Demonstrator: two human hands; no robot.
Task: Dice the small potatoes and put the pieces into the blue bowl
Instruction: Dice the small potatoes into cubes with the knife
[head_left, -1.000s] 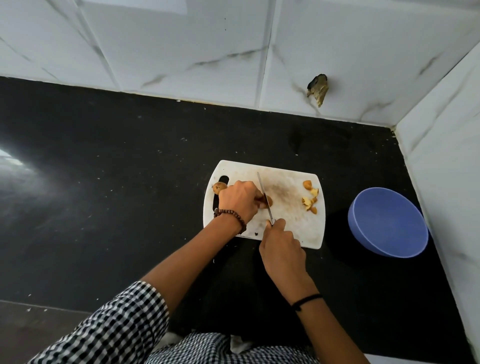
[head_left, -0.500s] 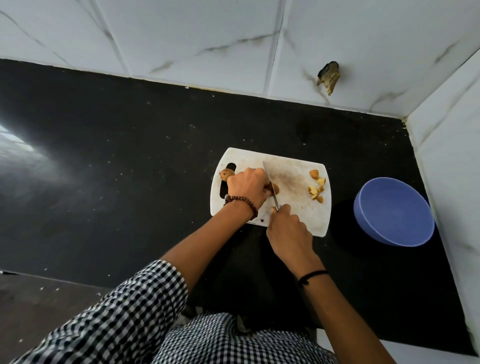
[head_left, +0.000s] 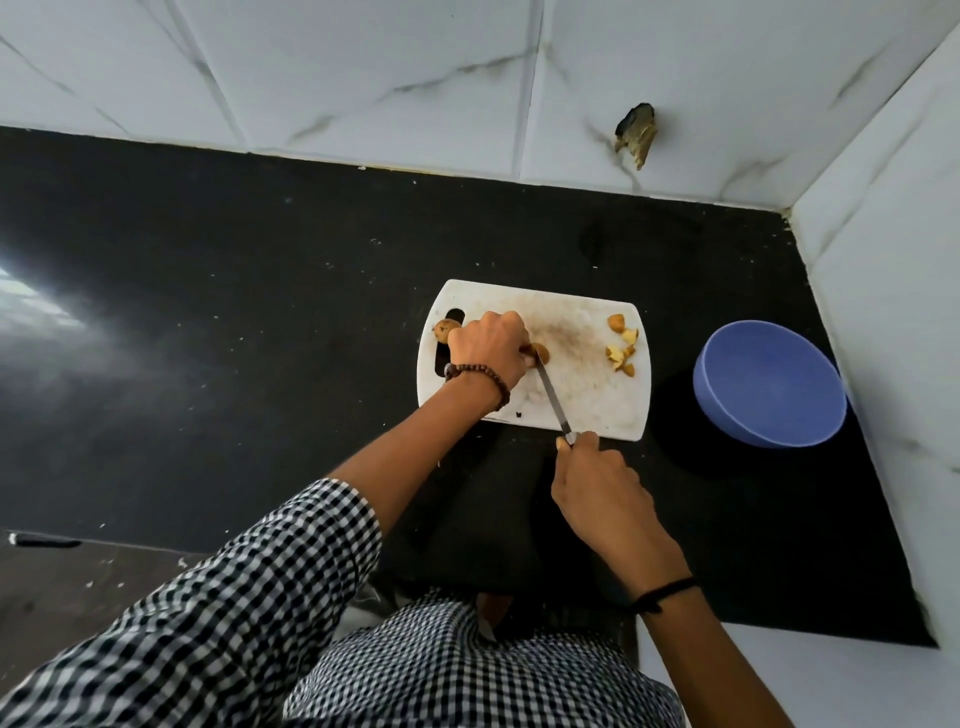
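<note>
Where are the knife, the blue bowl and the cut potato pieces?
knife (head_left: 553, 397), head view, middle of the blade.
blue bowl (head_left: 769, 384), head view, bare inside floor.
cut pieces (head_left: 616, 323), head view, farthest piece of the pile.

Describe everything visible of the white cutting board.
The cutting board is white, plastic-looking, with rounded corners, a handle slot at its left end and a brownish stain mid-surface. It lies flat on the black counter, left of the blue bowl. On it: a whole potato, cut pieces, the knife blade, and the left hand holding a second potato.
</note>
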